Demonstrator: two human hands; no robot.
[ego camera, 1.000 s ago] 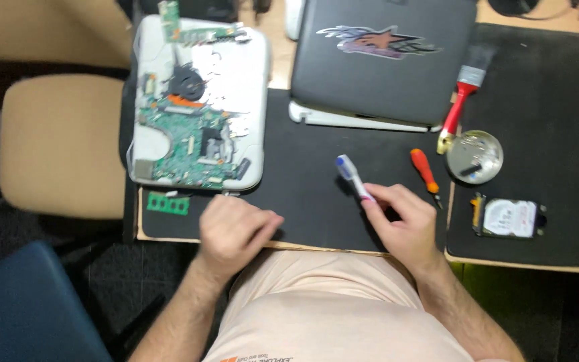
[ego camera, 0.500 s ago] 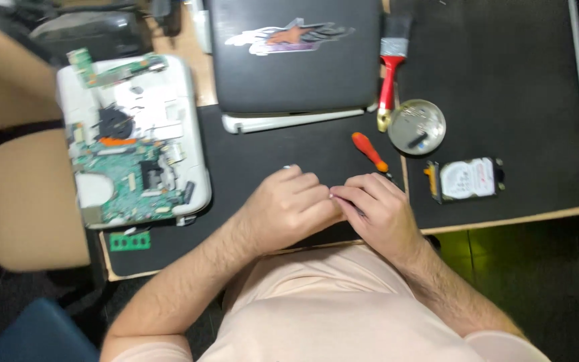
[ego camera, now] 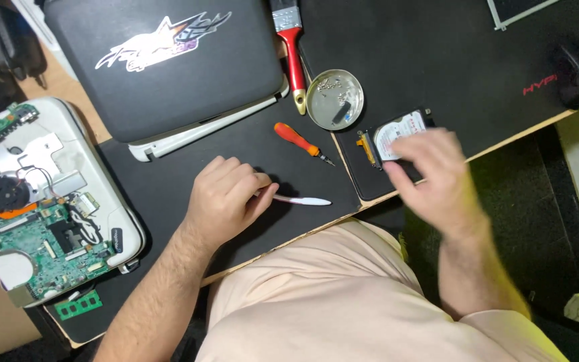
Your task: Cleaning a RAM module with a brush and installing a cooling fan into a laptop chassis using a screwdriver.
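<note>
Head camera, looking straight down at a dark desk mat (ego camera: 169, 181) with two hands at work. The left hand (ego camera: 226, 201), near the middle of the frame, rests on the mat with its fingers curled, pinching one white pen-like tool (ego camera: 301, 200) whose tip sticks out to the right and lies flat on the mat. The right hand (ego camera: 437, 177), right of centre and blurred, hovers with fingers loosely spread and holds nothing; it partly covers one hard drive (ego camera: 397, 134) that lies at the edge of a second dark mat (ego camera: 437, 53). Just above the left hand lies one small screwdriver (ego camera: 301, 142) with an orange handle. Above that sits one round metal dish (ego camera: 334, 99) holding several tiny screws, too small to count, and one dark bit. One paintbrush (ego camera: 291, 47) with a red handle lies at top centre, touching the dish's left rim. One closed black laptop (ego camera: 162, 67) fills the upper left. At the left edge sits one opened laptop base (ego camera: 41, 208) showing one green circuit board and one black fan, with one green memory stick (ego camera: 78, 306) just below it.
</note>
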